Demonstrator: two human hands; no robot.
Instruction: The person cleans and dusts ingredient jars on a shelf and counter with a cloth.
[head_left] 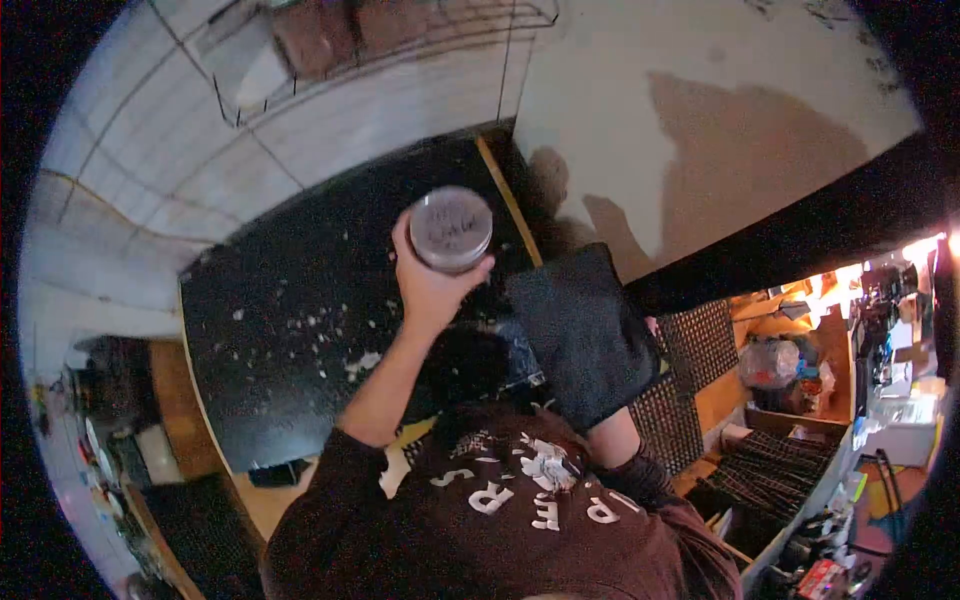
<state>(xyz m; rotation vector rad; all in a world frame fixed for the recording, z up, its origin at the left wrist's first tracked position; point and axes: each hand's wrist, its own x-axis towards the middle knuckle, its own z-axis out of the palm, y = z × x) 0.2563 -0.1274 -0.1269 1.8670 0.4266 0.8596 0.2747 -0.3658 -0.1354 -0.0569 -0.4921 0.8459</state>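
My left hand (430, 292) is wrapped round a round, clear-looking jar (451, 230), its flat end facing up at me with dark handwriting on it. The jar is held above a black tabletop (260, 390) strewn with small pale bits. On my right, the forearm (614, 438) runs in under a dark grey, boxy, cloth-like thing (585, 335). That thing hides my right hand, so its fingers do not show. Whether the dark thing is a bag or a bin I cannot make out.
A wire rack (390, 55) with brown items hangs on the tiled wall at the top. A pale panel (590, 120) stands beyond the table at right. Perforated black mats (665, 425), a wooden box of plastic bags (795, 375) and clutter lie to the right.
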